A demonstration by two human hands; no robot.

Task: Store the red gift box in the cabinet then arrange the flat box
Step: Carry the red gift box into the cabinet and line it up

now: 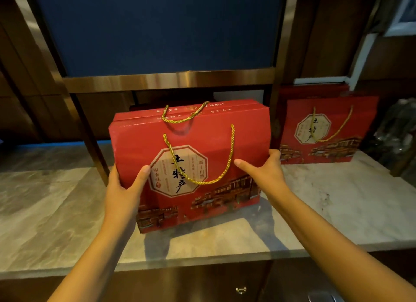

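A red gift box [202, 139] with gold rope handles and an octagonal label is held tilted above the marble counter [56, 211], in front of the open shelf of the cabinet [166, 80]. My left hand [126, 189] grips its lower left edge, thumb on the front face. My right hand [267, 169] clasps its right side, thumb across the front. A flatter red box or bag [326, 130] with the same print leans upright against the wall to the right, on the counter.
A bronze metal frame post [90, 130] stands left of the gift box and another post [275, 103] to its right. Dark wrapped objects [398, 130] sit at the far right. Below the counter edge is a cabinet front with a small metal handle [240, 290].
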